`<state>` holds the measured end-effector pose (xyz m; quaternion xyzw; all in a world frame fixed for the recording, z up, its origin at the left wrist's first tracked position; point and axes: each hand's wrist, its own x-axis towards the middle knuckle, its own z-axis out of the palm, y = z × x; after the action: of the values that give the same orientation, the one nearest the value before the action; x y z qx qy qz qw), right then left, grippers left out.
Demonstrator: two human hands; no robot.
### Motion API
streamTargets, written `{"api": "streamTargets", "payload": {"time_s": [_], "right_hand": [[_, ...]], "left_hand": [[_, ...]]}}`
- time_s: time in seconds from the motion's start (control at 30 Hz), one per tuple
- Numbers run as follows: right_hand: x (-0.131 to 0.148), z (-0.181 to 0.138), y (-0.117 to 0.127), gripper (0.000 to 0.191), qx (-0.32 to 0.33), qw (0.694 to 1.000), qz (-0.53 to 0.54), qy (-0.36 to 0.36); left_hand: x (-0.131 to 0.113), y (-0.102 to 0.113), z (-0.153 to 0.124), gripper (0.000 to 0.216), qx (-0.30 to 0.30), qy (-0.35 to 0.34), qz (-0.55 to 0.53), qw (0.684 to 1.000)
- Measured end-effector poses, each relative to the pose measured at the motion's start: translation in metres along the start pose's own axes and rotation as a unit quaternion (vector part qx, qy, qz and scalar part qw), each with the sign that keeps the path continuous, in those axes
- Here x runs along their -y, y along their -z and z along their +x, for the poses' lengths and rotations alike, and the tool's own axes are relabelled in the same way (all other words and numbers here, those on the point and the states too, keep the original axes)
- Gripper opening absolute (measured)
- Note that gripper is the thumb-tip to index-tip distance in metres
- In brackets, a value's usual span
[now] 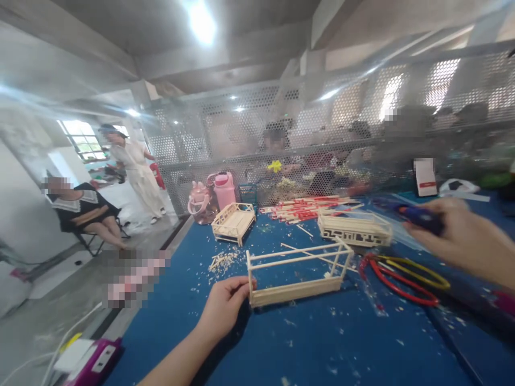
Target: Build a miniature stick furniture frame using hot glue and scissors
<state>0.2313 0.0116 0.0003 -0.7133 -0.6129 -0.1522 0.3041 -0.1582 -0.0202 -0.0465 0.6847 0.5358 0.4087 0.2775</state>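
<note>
My left hand (pixel 223 303) pinches the near left corner of an open wooden stick frame (pixel 298 271) that stands on the blue table (pixel 306 343). My right hand (pixel 466 238), blurred at the right, is closed round a dark blue tool (pixel 416 215) held above the table. A second stick assembly with a patterned side (pixel 354 229) lies just beyond the frame, near the right hand.
A finished stick bed (pixel 234 221), pink bottles (pixel 215 195), a pile of red-tipped sticks (pixel 309 208), red and yellow rings (pixel 406 276) and wood scraps lie about. A perforated screen (pixel 322 118) backs the table. Two people are at the left; others sit behind the screen.
</note>
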Motion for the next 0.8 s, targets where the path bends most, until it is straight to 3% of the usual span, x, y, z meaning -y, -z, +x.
{"api": "streamTargets", "payload": {"time_s": [0.03, 0.07, 0.2, 0.33, 0.6, 0.8], "right_hand": [[0.006, 0.017, -0.006, 0.023, 0.068, 0.996, -0.053, 0.016], [0.012, 0.031, -0.012, 0.021, 0.089, 0.993, -0.073, 0.035], [0.02, 0.062, -0.044, 0.017, 0.125, 0.98, -0.122, 0.098], [0.019, 0.07, -0.066, 0.026, 0.138, 0.973, -0.145, 0.116], [0.02, 0.057, -0.066, 0.035, 0.172, 0.967, -0.121, 0.146], [0.019, 0.058, -0.062, 0.038, 0.181, 0.974, -0.076, 0.116]], "left_hand": [[0.0, 0.001, 0.001, 0.026, 0.003, 0.002, 0.0, 1.0], [0.001, 0.002, 0.002, 0.027, 0.006, 0.004, 0.003, 1.0], [0.009, 0.004, 0.01, 0.032, 0.011, 0.018, 0.038, 0.999], [0.015, 0.005, 0.015, 0.038, 0.02, 0.03, 0.048, 0.998], [0.01, 0.0, 0.017, 0.052, 0.03, 0.05, 0.05, 0.997], [0.009, -0.001, 0.014, 0.052, 0.032, 0.033, 0.059, 0.997]]}}
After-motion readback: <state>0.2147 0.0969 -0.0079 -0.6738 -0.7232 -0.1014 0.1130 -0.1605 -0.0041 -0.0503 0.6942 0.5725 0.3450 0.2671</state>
